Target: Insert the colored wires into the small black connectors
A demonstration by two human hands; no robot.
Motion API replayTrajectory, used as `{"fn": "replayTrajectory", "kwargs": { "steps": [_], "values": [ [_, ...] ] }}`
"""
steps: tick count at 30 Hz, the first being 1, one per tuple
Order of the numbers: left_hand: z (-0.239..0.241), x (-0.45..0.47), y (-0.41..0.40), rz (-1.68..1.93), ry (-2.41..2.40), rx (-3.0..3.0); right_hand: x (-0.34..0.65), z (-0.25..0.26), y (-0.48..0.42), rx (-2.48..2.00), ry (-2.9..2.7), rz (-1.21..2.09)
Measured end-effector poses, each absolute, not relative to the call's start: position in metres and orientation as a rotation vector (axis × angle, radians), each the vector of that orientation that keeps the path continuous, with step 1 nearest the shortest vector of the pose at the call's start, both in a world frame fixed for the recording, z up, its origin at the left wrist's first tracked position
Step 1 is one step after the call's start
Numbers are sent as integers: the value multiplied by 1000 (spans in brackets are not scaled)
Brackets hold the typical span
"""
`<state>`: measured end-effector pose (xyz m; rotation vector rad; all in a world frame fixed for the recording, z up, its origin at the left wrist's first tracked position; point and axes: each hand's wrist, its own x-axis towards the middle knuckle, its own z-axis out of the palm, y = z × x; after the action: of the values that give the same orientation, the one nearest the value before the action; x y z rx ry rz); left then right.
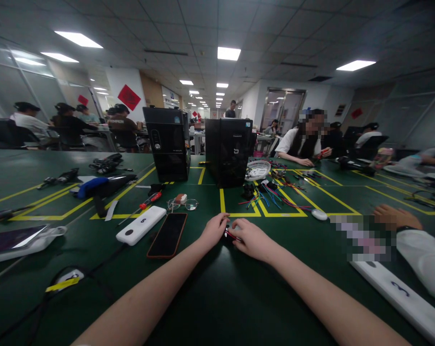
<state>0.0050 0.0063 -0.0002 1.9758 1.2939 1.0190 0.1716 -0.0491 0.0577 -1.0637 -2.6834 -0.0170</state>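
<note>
My left hand point(214, 229) and my right hand point(251, 239) meet on the green table point(217, 298) in front of me. Both are pinched on a small connector with red and black wires point(230, 234) held between them. A black phone point(168, 234) lies just left of my left hand, beside a white power bank point(141, 224) marked 8. A pair of glasses point(182, 203) and a red-handled screwdriver point(145, 203) lie beyond them.
Two black computer cases point(169, 143) point(229, 151) stand upright ahead. A white basket point(258, 169) and loose coloured cables point(271, 196) lie to their right, near a white mouse point(319, 214). Another person's hand point(393, 217) rests at the right by a white power strip point(401, 290). Other people sit around.
</note>
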Motion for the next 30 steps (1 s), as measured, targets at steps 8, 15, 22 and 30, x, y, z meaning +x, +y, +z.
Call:
{"fn": "replayTrajectory", "kwargs": {
  "steps": [8,15,22,30],
  "values": [
    [-2,2,8,1030,1292,1984,172,48,-39,-988,-2647,-90],
    [-6,0,10,1156,1283,1902,172,43,-43,-996,-2566,-110],
    [-4,1,7,1100,1311,1976,166,42,-47,-1049,-2481,-82],
    [-5,1,7,1090,1298,1996,167,39,-42,-1129,-2485,-134]
  ]
}}
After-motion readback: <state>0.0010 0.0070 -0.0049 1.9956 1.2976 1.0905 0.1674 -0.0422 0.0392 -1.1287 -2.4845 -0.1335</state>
